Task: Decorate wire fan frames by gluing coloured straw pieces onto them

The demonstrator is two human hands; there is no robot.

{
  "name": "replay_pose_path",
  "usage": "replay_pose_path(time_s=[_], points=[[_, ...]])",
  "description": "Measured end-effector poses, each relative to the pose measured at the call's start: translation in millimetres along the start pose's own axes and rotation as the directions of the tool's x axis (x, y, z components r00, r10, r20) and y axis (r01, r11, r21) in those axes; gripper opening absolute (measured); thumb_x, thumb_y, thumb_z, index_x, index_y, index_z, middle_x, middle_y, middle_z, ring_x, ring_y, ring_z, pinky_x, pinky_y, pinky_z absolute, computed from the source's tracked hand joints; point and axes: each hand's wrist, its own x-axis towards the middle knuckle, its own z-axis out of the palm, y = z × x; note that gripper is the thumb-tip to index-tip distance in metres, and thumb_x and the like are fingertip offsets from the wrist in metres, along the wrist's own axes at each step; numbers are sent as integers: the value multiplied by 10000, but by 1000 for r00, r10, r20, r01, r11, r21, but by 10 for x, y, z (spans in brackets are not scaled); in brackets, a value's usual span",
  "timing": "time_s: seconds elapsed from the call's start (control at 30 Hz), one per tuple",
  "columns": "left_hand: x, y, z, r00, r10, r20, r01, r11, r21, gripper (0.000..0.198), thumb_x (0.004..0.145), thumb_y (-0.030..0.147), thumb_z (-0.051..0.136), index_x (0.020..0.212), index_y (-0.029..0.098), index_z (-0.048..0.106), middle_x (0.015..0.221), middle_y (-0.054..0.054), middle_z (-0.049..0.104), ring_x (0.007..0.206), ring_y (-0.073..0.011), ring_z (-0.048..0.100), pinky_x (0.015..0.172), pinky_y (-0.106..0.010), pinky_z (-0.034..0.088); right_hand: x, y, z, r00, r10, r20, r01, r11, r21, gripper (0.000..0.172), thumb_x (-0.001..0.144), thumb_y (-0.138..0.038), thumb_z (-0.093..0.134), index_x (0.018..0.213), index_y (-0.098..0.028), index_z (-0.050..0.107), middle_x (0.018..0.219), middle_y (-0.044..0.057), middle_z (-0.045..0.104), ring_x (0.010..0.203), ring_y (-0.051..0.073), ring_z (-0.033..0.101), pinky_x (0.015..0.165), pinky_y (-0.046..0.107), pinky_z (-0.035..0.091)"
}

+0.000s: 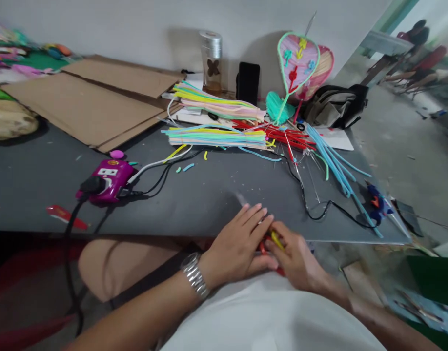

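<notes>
My two hands meet at the table's front edge, close to my white shirt. My left hand (236, 239), with a metal watch (194, 274) on its wrist, lies palm down over a small item, its fingers fairly straight and close together and its thumb tucked towards my right hand. My right hand (299, 256) is closed, its fingers bent around a yellow piece (277, 240) and a red piece (262, 247). Both are mostly covered, so their exact kind cannot be told. Beyond the left fingertips a blurred pale streak (240, 197) sticks out.
Bundled pastel pipe cleaners (216, 138), red pipe cleaners (290, 136) and loose blue ones (336, 165) lie ahead. A purple power socket (112, 180), a red cutter (66, 216), cardboard (88, 105), a bottle (212, 63), a phone (248, 83), heart-shaped fans (298, 61) and a glue gun (379, 202) surround them.
</notes>
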Motion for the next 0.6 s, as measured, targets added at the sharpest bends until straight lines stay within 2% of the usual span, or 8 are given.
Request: replay_pose_path(time_s=[0.1, 0.2, 0.27, 0.3, 0.4, 0.47, 0.5, 0.6], points=[[199, -73, 23, 1000, 21, 1, -20, 999, -39, 853, 967, 729, 308, 1441, 46, 497, 1488, -223, 555, 1477, -337, 422, 1269, -538, 275, 82, 86, -74, 990, 73, -122, -69, 997, 40, 210, 952, -305, 526, 1090, -181, 626, 972, 39, 690, 877, 175, 607, 808, 292, 476], [69, -91, -32, 999, -14, -44, 13, 999, -29, 953, 891, 804, 350, 1462, 50, 468, 1442, -233, 588, 1402, -344, 509, 1249, -556, 310, 153, -25, -73, 1000, 0, 16, 0, 999, 41, 202, 941, -261, 533, 1092, -187, 645, 928, 21, 691, 868, 168, 613, 833, 289, 484], [-72, -85, -74, 997, -59, -50, 60, 998, 5, 994, 869, 810, 392, 1514, 54, 391, 1473, -253, 552, 1432, -361, 474, 1230, -582, 330, 184, -119, -60, 989, -47, 138, 43, 999, 28, 200, 937, -230, 532, 1090, -198, 656, 892, 9, 692, 847, 163, 620, 840, 288, 492], [-103, -87, -85, 996, -73, -49, 74, 997, 19, 985, 880, 791, 407, 1527, 50, 366, 1491, -262, 532, 1452, -366, 450, 1229, -587, 327, 198, -141, -64, 987, -47, 153, 45, 999, 22, 198, 936, -226, 534, 1087, -203, 660, 891, 9, 695, 848, 164, 626, 842, 288, 497], [2, -126, -73, 999, -52, -1, 52, 999, 0, 932, 907, 749, 415, 1509, 39, 388, 1529, -258, 494, 1501, -353, 382, 1253, -554, 298, 236, -92, -114, 1000, 6, 23, -6, 1000, 0, 218, 936, -244, 547, 1118, -210, 661, 990, 31, 717, 917, 184, 652, 868, 303, 509], [97, -141, -58, 1000, -29, 6, 30, 999, -29, 920, 896, 763, 407, 1479, 52, 437, 1500, -242, 532, 1503, -348, 380, 1257, -552, 296, 249, -45, -145, 999, 25, -43, -24, 1000, 5, 244, 933, -252, 556, 1149, -209, 660, 1034, 39, 724, 960, 195, 661, 889, 314, 515], [106, -131, -58, 999, -41, 0, 41, 998, -39, 923, 885, 772, 412, 1468, 57, 452, 1478, -238, 554, 1487, -347, 406, 1256, -556, 297, 250, -41, -148, 999, 17, -29, -16, 1000, 17, 249, 932, -247, 556, 1154, -209, 662, 1033, 38, 729, 964, 195, 665, 888, 313, 519], [-22, -50, -78, 992, -116, -41, 115, 993, -32, 953, 860, 787, 445, 1467, 52, 445, 1424, -246, 592, 1414, -352, 497, 1240, -577, 319, 238, -108, -121, 991, -27, 132, 25, 999, 21, 261, 938, -219, 536, 1162, -213, 669, 1034, 37, 744, 938, 185, 680, 859, 302, 531]])
